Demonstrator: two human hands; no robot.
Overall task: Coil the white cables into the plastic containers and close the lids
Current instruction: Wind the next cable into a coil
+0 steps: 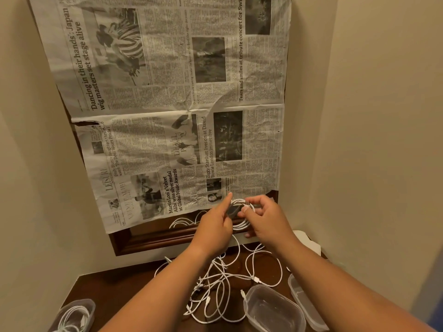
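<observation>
We hold the white cable coil [241, 225] at frame centre: left hand [214, 224] fingers clamp the loops so they don't spring, right hand [266, 219] fingers pinch it too. Empty container [273, 307] lower right, likely its destination.

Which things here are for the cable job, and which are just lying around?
For the job: coiled cable, held by the left hand and right hand; tangled cables; empty container; lid; filled container.
Just lying about: newspaper; wooden frame.
</observation>
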